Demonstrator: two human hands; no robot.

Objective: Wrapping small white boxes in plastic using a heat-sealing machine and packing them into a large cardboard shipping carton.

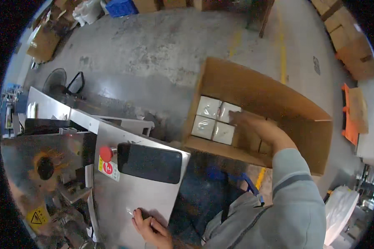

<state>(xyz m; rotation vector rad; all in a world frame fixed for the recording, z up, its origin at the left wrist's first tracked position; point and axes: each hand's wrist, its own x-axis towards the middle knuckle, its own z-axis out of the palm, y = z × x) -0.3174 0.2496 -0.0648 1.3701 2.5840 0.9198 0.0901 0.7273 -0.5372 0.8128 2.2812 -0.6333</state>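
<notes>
carton (278, 99): plain brown corrugated cardboard, matt, walls and flaps unprinted.
packs (214, 118): white boxes along the carton's left wall, wrapped in clear glossy film that catches the light.
right hand (253, 124): bare, inside the carton on the packs; its sleeve (295, 199) is grey knit cloth, soft and matt.
left hand (151, 228): bare, resting at the near edge of the machine panel.
machine panel (129, 195): brushed sheet metal, smooth, dull sheen.
screen (149, 162): dark glass, glossy, set in the panel's upper part.
button (106, 153): red plastic, slightly shiny, at the panel's upper left corner.
floor (153, 50): grey concrete, rough, scuffed and stained.
</notes>
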